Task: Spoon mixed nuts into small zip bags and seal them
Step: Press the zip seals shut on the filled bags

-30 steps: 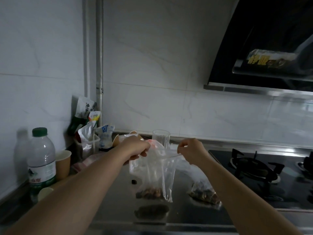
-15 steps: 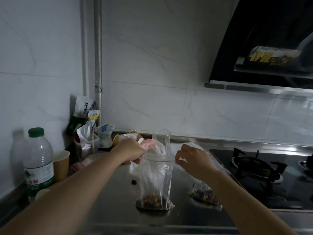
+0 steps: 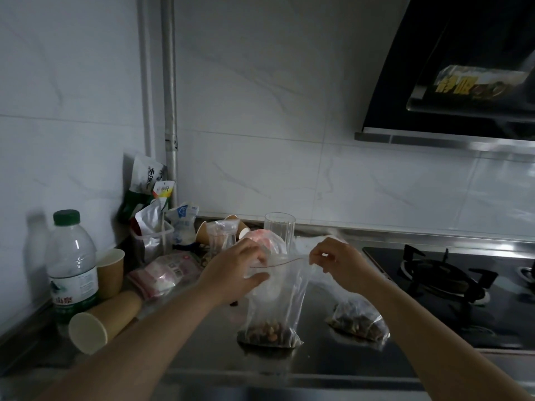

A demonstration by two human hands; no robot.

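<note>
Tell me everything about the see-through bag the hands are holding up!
The zip bag is thin, clear, crinkly plastic with a reddish zip line along its top edge. It stands upright on the shiny metal counter, its bottom resting there with a small heap of brown mixed nuts inside. Most of the bag is empty. The left hand holds the top at one end and the right hand pinches the other end, stretching the top between them. Whether the zip is closed cannot be told.

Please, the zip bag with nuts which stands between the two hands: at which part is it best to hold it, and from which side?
Probably the top zip strip. The zip bag stands upright with the nuts low, so the top is flat and free. Pinch each end from the sides, as the left hand and right hand do.
</note>
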